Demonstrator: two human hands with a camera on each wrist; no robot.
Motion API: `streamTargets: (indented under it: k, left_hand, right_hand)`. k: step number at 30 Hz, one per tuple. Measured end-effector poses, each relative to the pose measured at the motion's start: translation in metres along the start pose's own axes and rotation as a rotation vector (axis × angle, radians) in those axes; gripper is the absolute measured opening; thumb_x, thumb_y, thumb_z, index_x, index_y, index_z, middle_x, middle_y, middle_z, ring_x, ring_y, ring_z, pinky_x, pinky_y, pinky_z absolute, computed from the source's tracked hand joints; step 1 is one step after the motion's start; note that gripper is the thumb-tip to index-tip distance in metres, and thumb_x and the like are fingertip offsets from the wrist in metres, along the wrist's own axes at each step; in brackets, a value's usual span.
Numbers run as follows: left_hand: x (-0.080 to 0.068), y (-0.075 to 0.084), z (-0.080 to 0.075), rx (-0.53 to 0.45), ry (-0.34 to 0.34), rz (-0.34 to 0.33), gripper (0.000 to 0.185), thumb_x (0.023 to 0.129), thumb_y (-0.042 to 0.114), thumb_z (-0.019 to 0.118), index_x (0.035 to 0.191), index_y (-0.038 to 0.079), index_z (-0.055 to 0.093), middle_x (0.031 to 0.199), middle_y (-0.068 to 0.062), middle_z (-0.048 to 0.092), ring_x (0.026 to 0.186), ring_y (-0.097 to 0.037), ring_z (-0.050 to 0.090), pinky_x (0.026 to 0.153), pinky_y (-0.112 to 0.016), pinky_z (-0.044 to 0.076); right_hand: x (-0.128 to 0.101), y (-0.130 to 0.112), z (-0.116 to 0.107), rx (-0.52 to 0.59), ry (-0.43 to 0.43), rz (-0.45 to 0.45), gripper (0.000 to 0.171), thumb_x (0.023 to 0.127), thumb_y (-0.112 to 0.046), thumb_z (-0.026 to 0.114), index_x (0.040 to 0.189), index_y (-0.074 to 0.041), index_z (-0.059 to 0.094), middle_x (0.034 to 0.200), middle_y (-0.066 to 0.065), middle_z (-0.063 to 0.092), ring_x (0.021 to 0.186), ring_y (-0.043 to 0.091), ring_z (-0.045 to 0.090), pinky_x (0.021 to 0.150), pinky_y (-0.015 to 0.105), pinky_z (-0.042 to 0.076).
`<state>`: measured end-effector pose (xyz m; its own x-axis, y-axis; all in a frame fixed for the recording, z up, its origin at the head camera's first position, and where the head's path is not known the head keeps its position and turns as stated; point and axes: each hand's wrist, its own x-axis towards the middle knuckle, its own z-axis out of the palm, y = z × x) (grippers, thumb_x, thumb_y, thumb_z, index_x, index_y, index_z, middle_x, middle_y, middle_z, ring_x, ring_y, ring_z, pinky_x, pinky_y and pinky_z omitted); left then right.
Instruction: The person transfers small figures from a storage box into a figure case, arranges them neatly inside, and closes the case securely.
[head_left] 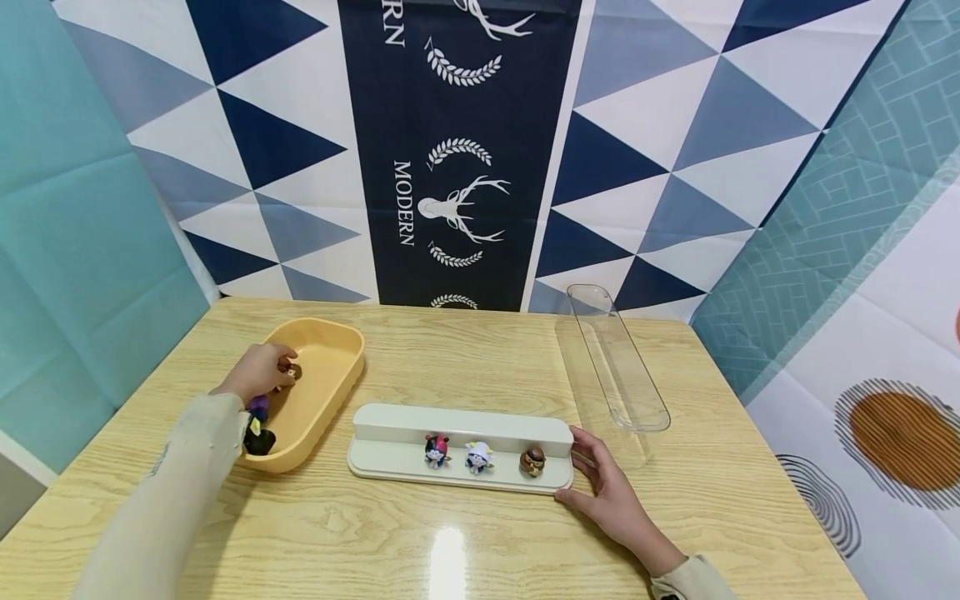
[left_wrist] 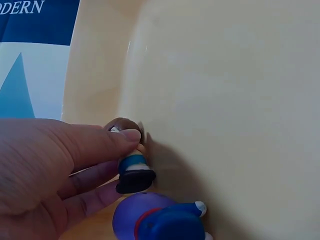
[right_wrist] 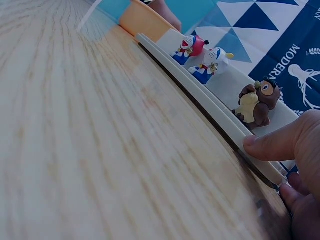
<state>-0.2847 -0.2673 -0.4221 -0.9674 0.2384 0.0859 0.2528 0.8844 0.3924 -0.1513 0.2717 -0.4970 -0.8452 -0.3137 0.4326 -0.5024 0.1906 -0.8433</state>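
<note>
My left hand (head_left: pixel 257 372) reaches into an orange-yellow plastic basin (head_left: pixel 348 371) at the left. Between thumb and fingers it pinches a small brown-haired figurine (left_wrist: pixel 134 167) with a dark round base. Just below that, in the left wrist view, lies a purple and blue figurine (left_wrist: pixel 175 220). At the right end of a white stepped display stand (head_left: pixel 465 422), my right hand (head_left: pixel 611 500) grips the edge, thumb in front. On its lower step stand a red-and-black-headed figurine (head_left: pixel 437 450), a white-headed figurine (head_left: pixel 478 457) and a brown figurine (right_wrist: pixel 257 104).
A long clear plastic cover (head_left: pixel 626 367) lies on the wooden table (head_left: pixel 360 533) behind my right hand. Another dark figurine (head_left: pixel 259 440) sits in the basin's near end, partly behind my left sleeve. Patterned cloth (head_left: pixel 457 117) hangs behind the table.
</note>
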Motion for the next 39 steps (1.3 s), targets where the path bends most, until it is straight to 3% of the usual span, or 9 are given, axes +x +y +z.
streamTargets:
  k: [6,14,25,32,34,39]
  left_hand:
    - [-0.001,-0.003,0.001,-0.081,-0.008,-0.017,0.036,0.077,-0.002,0.078,0.106,-0.019,0.063,0.091,-0.025,0.070,0.081,-0.034,0.067,0.069,-0.041,0.056]
    - [-0.003,-0.006,0.000,-0.210,-0.031,-0.048,0.035,0.081,-0.002,0.076,0.108,-0.019,0.063,0.097,-0.028,0.068,0.073,-0.024,0.067,0.060,-0.032,0.056]
    - [-0.005,-0.006,-0.002,-0.354,-0.055,-0.089,0.036,0.084,-0.002,0.076,0.113,-0.018,0.063,0.101,-0.026,0.067,0.076,-0.021,0.067,0.062,-0.034,0.058]
    - [-0.005,-0.005,-0.008,-0.463,-0.042,-0.178,0.034,0.087,0.000,0.075,0.116,-0.013,0.063,0.106,-0.024,0.065,0.080,-0.021,0.066,0.067,-0.034,0.059]
    - [-0.007,-0.004,-0.011,-0.472,-0.032,-0.179,0.034,0.088,0.002,0.074,0.117,-0.013,0.063,0.108,-0.025,0.065,0.080,-0.021,0.066,0.068,-0.034,0.059]
    - [-0.009,0.000,-0.016,-0.396,0.031,-0.100,0.032,0.088,0.005,0.075,0.113,-0.012,0.065,0.106,-0.024,0.068,0.082,-0.023,0.067,0.067,-0.028,0.058]
  right_hand:
    - [0.000,0.000,0.000,0.004,-0.002,0.001,0.088,0.072,0.018,0.077,0.147,0.009,0.031,0.138,0.036,0.040,0.125,-0.001,0.046,0.102,0.016,0.039]
    - [0.000,0.000,0.000,0.006,-0.001,0.007,0.088,0.073,0.017,0.077,0.147,0.009,0.031,0.138,0.036,0.040,0.125,0.000,0.046,0.103,0.016,0.039]
    - [0.000,0.000,-0.001,0.015,0.000,0.008,0.088,0.072,0.018,0.077,0.147,0.008,0.032,0.138,0.037,0.041,0.125,0.000,0.047,0.103,0.016,0.039]
    - [0.000,0.000,-0.001,0.018,-0.001,0.007,0.088,0.072,0.018,0.077,0.147,0.008,0.031,0.138,0.037,0.041,0.125,0.001,0.047,0.103,0.017,0.039]
    - [-0.001,0.000,-0.001,0.017,-0.002,0.006,0.089,0.072,0.018,0.077,0.148,0.008,0.031,0.138,0.037,0.041,0.125,0.001,0.047,0.103,0.017,0.039]
    - [-0.001,0.000,0.000,0.020,-0.002,0.010,0.089,0.072,0.019,0.076,0.148,0.008,0.031,0.138,0.037,0.040,0.125,0.000,0.047,0.103,0.016,0.039]
